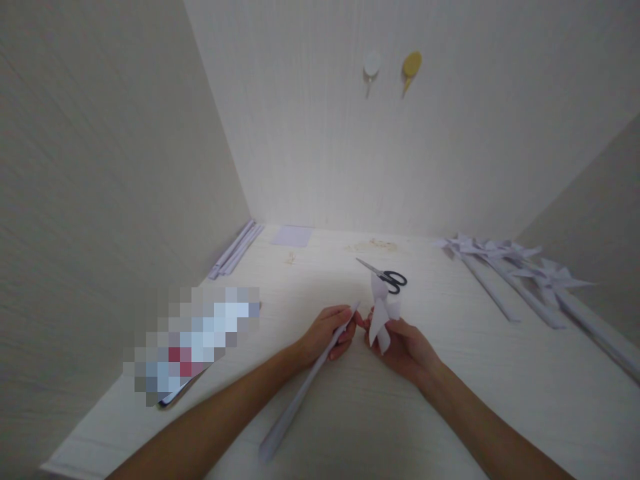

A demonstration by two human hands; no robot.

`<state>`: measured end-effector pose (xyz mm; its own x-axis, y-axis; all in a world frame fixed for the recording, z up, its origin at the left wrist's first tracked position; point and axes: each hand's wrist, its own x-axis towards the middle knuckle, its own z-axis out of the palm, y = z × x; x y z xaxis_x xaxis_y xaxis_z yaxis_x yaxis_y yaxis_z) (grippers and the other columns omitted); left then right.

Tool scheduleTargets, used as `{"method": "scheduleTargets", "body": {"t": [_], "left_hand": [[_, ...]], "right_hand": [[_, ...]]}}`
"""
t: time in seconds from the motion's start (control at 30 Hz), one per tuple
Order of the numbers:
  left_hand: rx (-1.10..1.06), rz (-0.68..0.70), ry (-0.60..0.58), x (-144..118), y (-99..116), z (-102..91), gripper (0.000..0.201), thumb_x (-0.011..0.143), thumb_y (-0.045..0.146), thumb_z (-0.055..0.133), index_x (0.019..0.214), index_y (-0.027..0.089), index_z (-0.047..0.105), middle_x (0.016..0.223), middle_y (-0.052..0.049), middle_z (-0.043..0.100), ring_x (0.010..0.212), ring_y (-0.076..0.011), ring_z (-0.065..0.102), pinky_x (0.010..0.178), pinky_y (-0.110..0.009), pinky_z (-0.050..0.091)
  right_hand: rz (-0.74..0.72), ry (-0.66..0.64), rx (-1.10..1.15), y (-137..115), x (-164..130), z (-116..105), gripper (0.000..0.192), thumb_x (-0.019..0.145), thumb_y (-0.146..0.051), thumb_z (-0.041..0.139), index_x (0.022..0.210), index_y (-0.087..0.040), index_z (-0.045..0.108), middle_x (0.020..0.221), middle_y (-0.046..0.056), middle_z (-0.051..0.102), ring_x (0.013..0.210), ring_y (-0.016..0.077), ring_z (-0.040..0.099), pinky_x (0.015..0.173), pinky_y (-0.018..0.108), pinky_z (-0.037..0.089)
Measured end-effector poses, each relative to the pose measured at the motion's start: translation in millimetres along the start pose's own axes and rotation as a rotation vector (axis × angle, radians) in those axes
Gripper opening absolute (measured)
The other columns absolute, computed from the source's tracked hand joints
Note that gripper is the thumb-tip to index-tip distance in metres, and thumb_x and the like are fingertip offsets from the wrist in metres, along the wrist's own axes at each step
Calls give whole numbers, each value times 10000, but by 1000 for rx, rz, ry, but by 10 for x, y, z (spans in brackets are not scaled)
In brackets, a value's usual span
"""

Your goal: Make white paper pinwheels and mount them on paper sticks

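Near the table's middle, my left hand (330,331) is closed around the upper end of a rolled paper stick (300,393), which slants down toward the front edge. Just to the right, my right hand (403,347) grips a folded paper pinwheel (381,319) with its blades turned toward me. The fingertips of both hands almost meet between stick and pinwheel; whether a small fastener is there I cannot make out. Behind the pinwheel lie scissors (393,280) with black handles, their blades pointing back and left.
Several finished paper pinwheels (500,257) on sticks lie at the right. Rolled paper sticks (236,250) rest along the left wall, beside a paper square (291,236). A blurred-out phone-like device (200,347) is at the left. Small tan bits (377,245) lie near the back wall, which bears two hooks (412,65).
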<state>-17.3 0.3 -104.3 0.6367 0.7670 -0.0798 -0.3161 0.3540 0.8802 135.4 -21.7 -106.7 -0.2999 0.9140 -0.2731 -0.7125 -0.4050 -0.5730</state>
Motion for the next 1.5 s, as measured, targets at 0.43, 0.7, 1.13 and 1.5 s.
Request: {"method": "scheduleTargets", "body": {"t": [0.43, 0.7, 1.13, 1.5], "left_hand": [[32, -54, 36, -21, 48, 62, 274, 703, 405, 487, 628, 150, 423, 375, 99, 317, 217, -20, 245, 200, -135, 212], [40, -61, 37, -20, 39, 54, 269, 706, 402, 485, 641, 148, 422, 378, 101, 306, 225, -18, 238, 204, -131, 228], [56, -73, 24, -28, 54, 63, 282, 704, 411, 491, 624, 153, 409, 375, 103, 301, 221, -17, 238, 206, -132, 230], [68, -63, 4, -28, 43, 53, 289, 702, 422, 492, 635, 153, 409, 383, 102, 300, 226, -19, 246, 207, -132, 226]], "right_hand": [[-49, -146, -162, 28, -31, 90, 202, 550, -164, 693, 749, -141, 669, 701, 27, 670, 623, 142, 588, 636, 242, 459], [-58, -160, -162, 39, -21, 54, 190, 584, -158, 679, 772, -142, 663, 702, 27, 667, 647, 147, 593, 662, 255, 454], [-62, -154, -173, 38, -16, 52, 181, 590, -153, 661, 771, -151, 660, 718, 30, 664, 666, 154, 596, 692, 267, 457], [-49, -120, -163, 29, -33, 71, 198, 564, -146, 678, 760, -135, 655, 713, 45, 671, 659, 165, 602, 689, 293, 449]]}}
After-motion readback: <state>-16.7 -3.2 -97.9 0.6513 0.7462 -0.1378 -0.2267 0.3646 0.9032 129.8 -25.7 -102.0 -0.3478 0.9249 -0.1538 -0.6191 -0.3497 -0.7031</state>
